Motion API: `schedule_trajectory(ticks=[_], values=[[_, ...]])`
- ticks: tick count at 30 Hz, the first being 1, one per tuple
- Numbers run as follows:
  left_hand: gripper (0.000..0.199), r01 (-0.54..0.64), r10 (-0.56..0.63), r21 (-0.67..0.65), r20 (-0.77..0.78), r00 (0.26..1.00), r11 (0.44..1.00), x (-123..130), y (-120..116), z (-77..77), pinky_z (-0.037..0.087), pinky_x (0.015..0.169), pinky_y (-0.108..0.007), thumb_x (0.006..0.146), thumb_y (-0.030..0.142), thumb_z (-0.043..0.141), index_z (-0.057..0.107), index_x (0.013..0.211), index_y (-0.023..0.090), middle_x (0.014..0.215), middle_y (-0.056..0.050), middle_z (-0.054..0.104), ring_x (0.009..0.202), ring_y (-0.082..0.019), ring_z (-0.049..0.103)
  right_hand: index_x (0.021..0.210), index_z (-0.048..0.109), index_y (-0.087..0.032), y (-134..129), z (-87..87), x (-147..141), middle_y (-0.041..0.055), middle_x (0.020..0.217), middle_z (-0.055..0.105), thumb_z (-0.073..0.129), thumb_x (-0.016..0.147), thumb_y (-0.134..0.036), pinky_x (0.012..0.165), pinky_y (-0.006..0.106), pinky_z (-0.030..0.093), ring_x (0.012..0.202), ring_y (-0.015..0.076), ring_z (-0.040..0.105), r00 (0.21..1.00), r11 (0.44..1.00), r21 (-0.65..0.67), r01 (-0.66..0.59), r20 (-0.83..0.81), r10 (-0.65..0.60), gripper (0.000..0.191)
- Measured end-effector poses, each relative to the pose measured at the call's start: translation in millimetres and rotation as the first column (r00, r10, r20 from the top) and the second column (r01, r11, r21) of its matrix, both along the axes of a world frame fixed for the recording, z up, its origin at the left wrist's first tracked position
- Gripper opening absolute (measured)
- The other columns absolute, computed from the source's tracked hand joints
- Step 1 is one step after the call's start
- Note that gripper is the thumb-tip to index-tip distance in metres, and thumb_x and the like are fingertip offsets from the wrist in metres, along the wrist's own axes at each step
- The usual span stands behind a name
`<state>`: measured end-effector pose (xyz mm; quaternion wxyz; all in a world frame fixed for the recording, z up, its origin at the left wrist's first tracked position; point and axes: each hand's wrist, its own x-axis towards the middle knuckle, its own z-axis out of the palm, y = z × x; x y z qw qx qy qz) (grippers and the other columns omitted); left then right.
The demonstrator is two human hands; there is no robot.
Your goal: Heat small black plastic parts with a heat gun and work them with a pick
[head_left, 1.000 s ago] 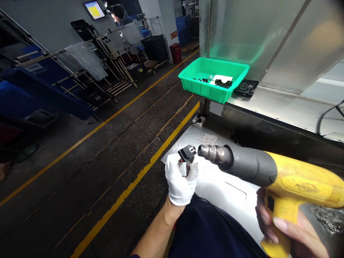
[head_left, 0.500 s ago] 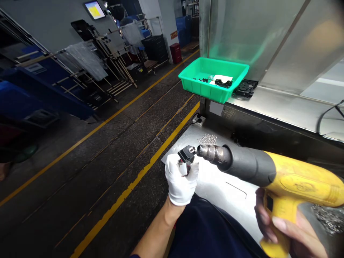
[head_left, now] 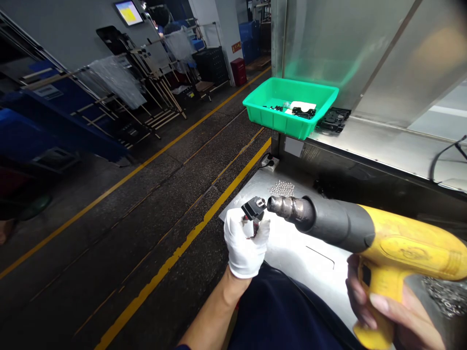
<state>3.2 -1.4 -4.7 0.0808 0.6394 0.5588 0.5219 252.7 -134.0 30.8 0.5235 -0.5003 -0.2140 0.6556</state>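
Two hands held apart: the gloved left hand [head_left: 245, 249] clamps a black part [head_left: 252, 210]; the bare right hand [head_left: 388, 311] grips a yellow heat gun [head_left: 404, 248], its metal nozzle [head_left: 290, 208] just beside the part; heat could scorch the glove [head_left: 239, 253] if the nozzle drifts closer.

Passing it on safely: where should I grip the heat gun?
Grip the yellow handle from below, as the right hand does: it drops from the body like a pistol grip, well back from the metal nozzle at the front.
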Motion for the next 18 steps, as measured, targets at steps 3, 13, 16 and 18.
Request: schedule_trajectory(ticks=[3, 13, 16, 18], values=[[0.033, -0.014, 0.014, 0.003, -0.008, 1.000, 1.000, -0.2, -0.3, 0.0, 0.058, 0.076, -0.035, 0.085, 0.043, 0.078, 0.060, 0.100, 0.019, 0.098, -0.007, 0.068, 0.083, -0.020, 0.067, 0.111, 0.063, -0.029, -0.8, 0.6, -1.0, -0.0007, 0.076, 0.062, 0.080, 0.073, -0.050, 0.045, 0.027, 0.037, 0.046, 0.0126, 0.050, 1.000, 1.000, -0.009, 0.004, -0.004, -0.004, 0.047], [0.037, -0.019, 0.020, -0.013, 0.010, 1.000, 1.000, 0.0, 0.1, -1.9, 0.059, 0.078, -0.036, 0.085, 0.047, 0.078, 0.061, 0.102, 0.019, 0.099, -0.008, 0.068, 0.086, -0.021, 0.068, 0.111, 0.064, -0.027, -0.6, -1.1, -1.2, -0.0002, 0.075, 0.062, 0.080, 0.073, -0.051, 0.045, 0.029, 0.035, 0.045, 0.0131, 0.049, 1.000, 1.000, 0.003, 0.006, -0.003, -0.006, 0.048], [0.037, -0.025, 0.025, -0.011, 0.004, 1.000, 1.000, 0.5, 0.8, -2.8, 0.059, 0.076, -0.035, 0.085, 0.048, 0.078, 0.061, 0.101, 0.019, 0.099, -0.009, 0.068, 0.086, -0.021, 0.068, 0.115, 0.061, -0.026, -0.9, -3.0, -0.3, -0.0007, 0.076, 0.061, 0.081, 0.073, -0.051, 0.043, 0.027, 0.036, 0.046, 0.0120, 0.049, 1.000, 1.000, 0.014, 0.003, -0.003, -0.003, 0.052], [0.037, -0.026, 0.026, -0.011, 0.004, 1.000, 1.000, 0.9, 0.8, -2.5, 0.059, 0.076, -0.035, 0.085, 0.047, 0.078, 0.060, 0.101, 0.018, 0.100, -0.009, 0.069, 0.086, -0.022, 0.069, 0.117, 0.059, -0.026, -1.6, -4.5, 0.4, -0.0013, 0.076, 0.061, 0.082, 0.073, -0.051, 0.043, 0.026, 0.038, 0.046, 0.0111, 0.049, 1.000, 1.000, 0.016, -0.009, -0.010, 0.009, 0.056]])
